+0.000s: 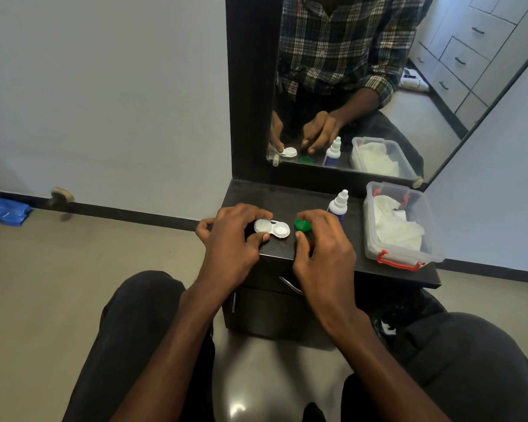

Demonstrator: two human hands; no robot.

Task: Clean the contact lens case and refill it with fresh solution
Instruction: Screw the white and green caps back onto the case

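A white contact lens case (pixel 272 228) lies on the dark dresser top (pixel 357 260). Its left well has a white cap on; its right well is uncovered. My left hand (pixel 229 239) grips the case's left end between curled fingers and thumb. Just right of the case, a green cap (pixel 302 225) is pinched by my right hand (pixel 323 245), low over the dresser top. A small solution bottle (pixel 338 205) with a white nozzle and blue label stands upright behind my right hand.
A clear plastic box (pixel 400 254) with red clasps holds white tissue at the right end of the top. A mirror (pixel 378 86) leans behind it. A blue bag (pixel 6 211) lies on the floor at far left. My knees are below the dresser.
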